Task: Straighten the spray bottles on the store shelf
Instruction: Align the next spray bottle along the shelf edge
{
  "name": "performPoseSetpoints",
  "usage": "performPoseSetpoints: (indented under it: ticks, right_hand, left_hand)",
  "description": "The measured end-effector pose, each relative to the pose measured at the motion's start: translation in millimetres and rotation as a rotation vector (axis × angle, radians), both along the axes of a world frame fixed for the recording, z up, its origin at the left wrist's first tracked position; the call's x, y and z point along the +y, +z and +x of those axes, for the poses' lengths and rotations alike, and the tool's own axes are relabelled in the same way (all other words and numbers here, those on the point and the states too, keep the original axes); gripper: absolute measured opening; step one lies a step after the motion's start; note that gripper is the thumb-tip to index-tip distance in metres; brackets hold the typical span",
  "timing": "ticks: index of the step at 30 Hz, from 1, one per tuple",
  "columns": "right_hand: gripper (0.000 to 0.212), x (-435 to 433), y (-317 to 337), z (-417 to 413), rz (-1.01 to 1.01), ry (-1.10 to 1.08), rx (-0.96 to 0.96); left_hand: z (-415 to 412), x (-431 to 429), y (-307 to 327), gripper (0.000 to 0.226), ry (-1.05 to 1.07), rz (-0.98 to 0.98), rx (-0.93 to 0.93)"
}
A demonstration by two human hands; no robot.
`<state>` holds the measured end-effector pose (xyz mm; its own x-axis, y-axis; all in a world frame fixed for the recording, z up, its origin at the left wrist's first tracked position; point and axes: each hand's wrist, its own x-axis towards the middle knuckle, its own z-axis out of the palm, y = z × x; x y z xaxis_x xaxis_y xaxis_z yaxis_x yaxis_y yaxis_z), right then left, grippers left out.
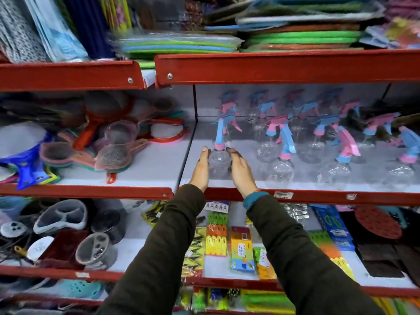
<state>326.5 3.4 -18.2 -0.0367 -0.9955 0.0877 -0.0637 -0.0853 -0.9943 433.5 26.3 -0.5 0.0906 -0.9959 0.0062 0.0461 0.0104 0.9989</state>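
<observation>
Several clear spray bottles with pink and blue trigger heads stand in rows on the middle shelf (318, 186). The front-left bottle (219, 162) stands upright near the shelf's left end, its blue and pink head pointing up. My left hand (201, 169) lies flat against its left side and my right hand (241, 171) against its right side, fingers straight. Both palms face the bottle, cupping it between them. Another front-row bottle (280, 171) stands to the right, its head tilted. More bottles (334, 171) follow toward the right, blurred.
A red upright divider (195, 103) bounds the bottle shelf on the left. Beyond it lie plastic strainers (113, 153). Folded mats (302, 37) are stacked on the shelf above. Packets of clips (216, 233) and holders (61, 217) fill the shelf below.
</observation>
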Motion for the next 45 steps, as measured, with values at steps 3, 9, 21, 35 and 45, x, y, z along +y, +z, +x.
performPoseSetpoints:
  ticks: [3, 9, 21, 35, 45]
  right_hand:
    - [0.043, 6, -2, -3, -0.013, 0.028, 0.006]
    - [0.044, 27, -6, -11, -0.053, 0.044, 0.064]
    - [0.050, 24, 14, -3, 0.042, 0.049, 0.028]
    - [0.041, 51, -1, -5, -0.009, -0.010, 0.059]
    - [0.043, 68, -3, -4, -0.104, -0.057, 0.152]
  left_hand:
    - [3, 5, -1, 0.049, -0.045, -0.008, 0.092]
    - [7, 15, -19, 0.053, -0.061, -0.052, 0.001]
    - [-10, 34, -12, 0.048, 0.144, -0.069, -0.146]
    - [3, 1, -7, 0.030, 0.027, -0.014, -0.101]
    - [0, 4, -10, 0.040, 0.006, -0.042, -0.097]
